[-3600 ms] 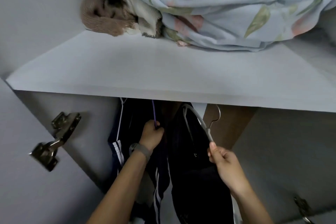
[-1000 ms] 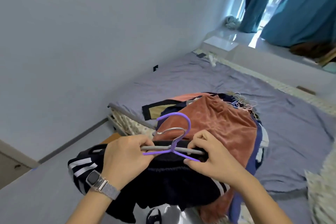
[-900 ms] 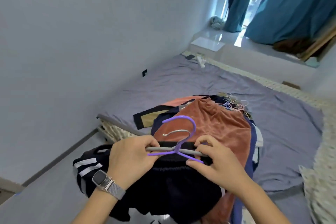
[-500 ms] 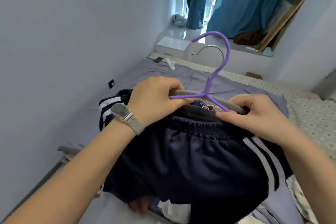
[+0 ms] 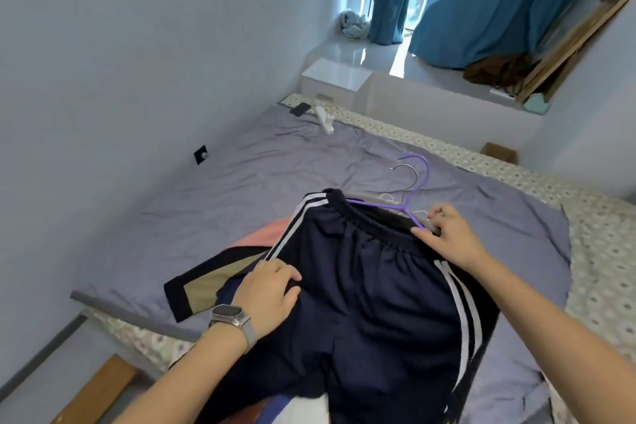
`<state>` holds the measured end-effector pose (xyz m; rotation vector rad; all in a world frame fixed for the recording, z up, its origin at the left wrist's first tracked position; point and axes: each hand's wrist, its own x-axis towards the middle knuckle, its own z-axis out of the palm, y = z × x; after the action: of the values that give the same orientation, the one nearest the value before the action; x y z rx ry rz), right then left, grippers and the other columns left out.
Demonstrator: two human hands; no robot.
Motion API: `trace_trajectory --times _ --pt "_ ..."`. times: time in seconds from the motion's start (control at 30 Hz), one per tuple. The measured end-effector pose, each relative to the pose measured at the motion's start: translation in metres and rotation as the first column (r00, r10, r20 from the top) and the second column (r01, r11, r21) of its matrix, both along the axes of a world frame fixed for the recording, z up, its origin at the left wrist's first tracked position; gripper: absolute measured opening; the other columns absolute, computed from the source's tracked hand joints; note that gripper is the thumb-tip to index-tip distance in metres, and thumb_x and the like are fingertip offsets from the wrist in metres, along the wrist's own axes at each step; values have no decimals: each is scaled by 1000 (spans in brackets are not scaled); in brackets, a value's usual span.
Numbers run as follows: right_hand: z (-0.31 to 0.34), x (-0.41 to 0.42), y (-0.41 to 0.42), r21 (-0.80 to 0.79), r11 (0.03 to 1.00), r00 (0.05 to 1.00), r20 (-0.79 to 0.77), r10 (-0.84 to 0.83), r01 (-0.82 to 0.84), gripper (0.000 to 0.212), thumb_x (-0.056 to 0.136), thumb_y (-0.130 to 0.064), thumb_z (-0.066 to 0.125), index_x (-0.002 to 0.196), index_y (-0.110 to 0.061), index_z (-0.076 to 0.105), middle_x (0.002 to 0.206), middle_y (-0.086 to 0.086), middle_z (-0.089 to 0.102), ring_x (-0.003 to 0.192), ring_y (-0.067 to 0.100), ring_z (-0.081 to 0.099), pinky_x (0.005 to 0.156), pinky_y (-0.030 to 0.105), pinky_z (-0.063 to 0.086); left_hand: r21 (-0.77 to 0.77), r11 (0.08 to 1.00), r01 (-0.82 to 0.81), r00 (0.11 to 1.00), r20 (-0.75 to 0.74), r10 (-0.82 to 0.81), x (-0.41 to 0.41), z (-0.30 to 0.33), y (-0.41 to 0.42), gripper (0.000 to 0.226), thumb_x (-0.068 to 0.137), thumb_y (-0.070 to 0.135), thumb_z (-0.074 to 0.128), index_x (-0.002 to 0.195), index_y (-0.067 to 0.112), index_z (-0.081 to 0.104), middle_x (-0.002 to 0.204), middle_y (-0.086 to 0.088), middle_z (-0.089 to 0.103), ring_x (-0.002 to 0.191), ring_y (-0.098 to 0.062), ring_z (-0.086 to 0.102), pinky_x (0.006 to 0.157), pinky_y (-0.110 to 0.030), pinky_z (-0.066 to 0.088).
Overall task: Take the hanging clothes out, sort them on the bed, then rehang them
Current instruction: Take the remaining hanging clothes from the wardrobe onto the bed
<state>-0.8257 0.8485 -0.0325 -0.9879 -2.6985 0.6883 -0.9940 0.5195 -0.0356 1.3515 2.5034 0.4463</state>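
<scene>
Navy shorts (image 5: 378, 289) of smooth sporty fabric, with two white stripes down each side and a gathered elastic waistband, lie spread flat on top of a pile of clothes (image 5: 220, 272) on the bed (image 5: 241, 182). Under them a tan piece with black edge and a salmon pink cloth stick out to the left. At the waistband lie two hangers: a thin purple hanger (image 5: 411, 196) with a round hook, and a grey hanger (image 5: 406, 179) with a dark metal hook, both flat on the wrinkled lilac-grey sheet. The right hand (image 5: 447, 234) pinches the right end of the hangers together with the waistband corner, fingers bent. The left hand (image 5: 272, 293), with a watch (image 5: 229, 315) on a mesh band at the wrist, rests palm down on the left edge of the shorts, fingers loose and curled, not gripping anything. Blue curtains (image 5: 481, 0) hang behind the bed
</scene>
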Motion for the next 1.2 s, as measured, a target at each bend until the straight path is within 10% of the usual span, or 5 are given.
trace_trajectory --times 0.17,0.47,0.63,0.9,1.2 --pt "-65 -23 48 96 977 924 320 -210 189 43 89 -38 53 116 -3 58 123 20 54 113 38 51 98 43 43 -94 994 -63 997 32 66 -4 -25 30 27 93 35 45 117 30 55 122 10 52 114 -14 46 96 -33 41" --pt "-88 -107 -110 -22 946 854 425 302 -324 57 88 -33 55 140 -19 38 138 3 47 124 26 45 97 41 43 -242 945 -220 975 -9 224 -17 -49 -13 36 93 36 44 129 30 47 127 5 51 116 -16 47 97 -34 42" --pt "-64 -164 -210 -29 769 657 499 565 -639 60 82 -40 59 135 -18 39 134 6 49 123 29 45 99 44 40 -301 856 -420 902 -32 431 -18 -41 -128 54 92 33 45 143 34 27 131 0 50 116 -21 48 93 -33 44" --pt "-13 -172 -445 37 226 209 539 816 -974 66 86 -40 55 144 -21 29 135 7 49 123 32 45 93 42 41 -269 392 -880 391 59 919 113 -11 -384 60 93 24 52 146 24 23 135 -11 49 122 -26 49 98 -28 38" --pt "36 48 -757 -102 -469 -467 411 783 -877 81 83 -34 67 148 -23 19 145 9 35 129 32 42 97 45 46 -208 -199 -958 -192 -54 980 436 32 -564 68 89 37 54 147 27 20 128 -1 54 110 -21 56 89 -28 47"
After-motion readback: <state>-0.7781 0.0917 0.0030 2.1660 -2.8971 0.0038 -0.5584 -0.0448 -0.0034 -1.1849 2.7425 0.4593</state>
